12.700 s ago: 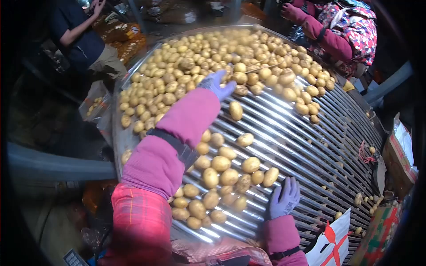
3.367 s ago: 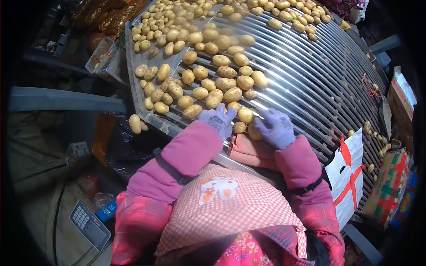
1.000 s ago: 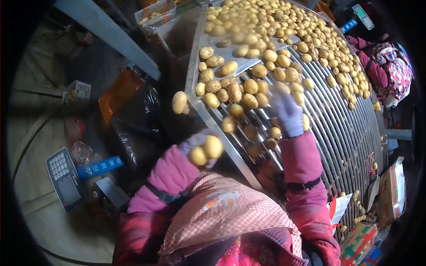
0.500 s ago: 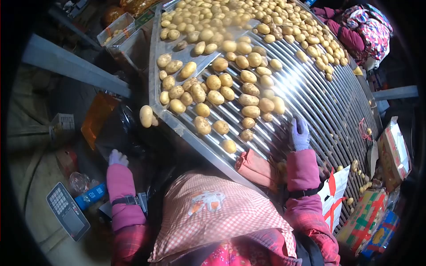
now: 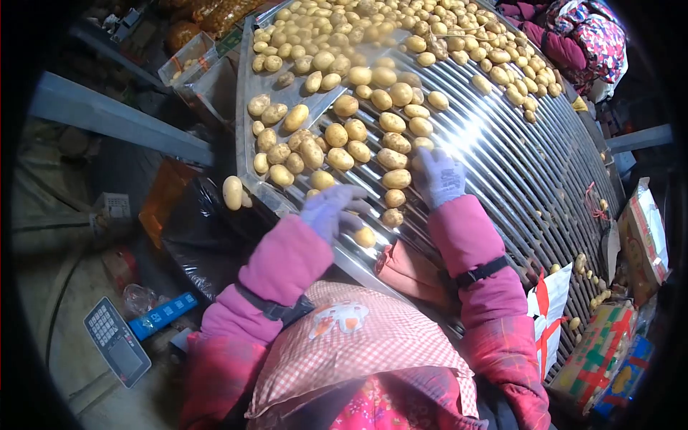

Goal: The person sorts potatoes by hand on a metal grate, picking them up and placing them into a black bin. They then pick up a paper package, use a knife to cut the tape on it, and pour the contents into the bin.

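Observation:
Both my hands wear pale lavender gloves. My left hand (image 5: pixel 333 210) is over the near-left edge of the slatted metal sorting table (image 5: pixel 512 168), fingers apart beside a loose potato (image 5: pixel 365 237). Another potato (image 5: pixel 322 180) lies just above those fingers. My right hand (image 5: pixel 441 177) reaches forward on the slats, fingers stretched against the right side of a column of potatoes (image 5: pixel 393 159); what lies under its palm is hidden. More potatoes (image 5: pixel 312 153) sit to the left of the column, and a large pile (image 5: pixel 344 29) covers the far end.
A folded reddish cloth (image 5: pixel 410 272) lies on the near edge. One potato (image 5: pixel 232 193) is at the table's left corner. A scale display (image 5: pixel 117 342) is at lower left, cartons (image 5: pixel 598 351) at lower right. Another person's sleeve (image 5: pixel 562 49) shows at the far right. A metal beam (image 5: pixel 118 118) crosses the left.
My left hand has come up and right from beside the table to the potatoes at its edge. My right hand has moved left and forward across the slats to the potato column.

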Demonstrator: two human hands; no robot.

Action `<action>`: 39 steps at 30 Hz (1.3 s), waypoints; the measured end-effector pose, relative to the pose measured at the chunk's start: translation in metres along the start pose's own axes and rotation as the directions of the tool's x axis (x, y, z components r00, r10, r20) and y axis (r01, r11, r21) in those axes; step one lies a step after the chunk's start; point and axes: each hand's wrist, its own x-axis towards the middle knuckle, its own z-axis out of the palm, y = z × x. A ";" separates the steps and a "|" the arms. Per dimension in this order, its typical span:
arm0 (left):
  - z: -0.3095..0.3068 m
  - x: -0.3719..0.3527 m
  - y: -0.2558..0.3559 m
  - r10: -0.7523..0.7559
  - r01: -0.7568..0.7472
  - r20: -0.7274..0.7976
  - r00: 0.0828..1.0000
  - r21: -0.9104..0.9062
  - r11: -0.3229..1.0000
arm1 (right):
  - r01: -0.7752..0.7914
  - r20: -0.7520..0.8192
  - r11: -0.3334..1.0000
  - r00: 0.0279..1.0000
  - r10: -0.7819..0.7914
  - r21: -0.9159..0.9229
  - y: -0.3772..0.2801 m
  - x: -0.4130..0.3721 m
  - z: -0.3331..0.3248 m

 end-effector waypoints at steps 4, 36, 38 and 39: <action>-0.006 0.014 -0.031 -0.102 0.169 0.224 0.969 -0.306 0.937 | -0.234 0.054 0.895 0.971 0.231 0.380 0.000 -0.004 -0.019; -0.015 0.009 -0.021 0.034 0.089 0.423 0.905 -0.267 0.960 | -0.528 0.590 0.553 0.804 0.079 0.645 -0.050 0.012 -0.032; -0.017 0.008 -0.017 -0.150 0.378 0.396 0.906 -0.599 0.706 | -0.110 0.009 0.959 0.994 0.112 0.262 -0.049 0.027 -0.031; -0.018 0.009 -0.017 -0.142 0.364 0.384 0.912 -0.599 0.713 | -0.102 0.118 0.980 0.990 0.083 0.170 -0.054 0.028 -0.023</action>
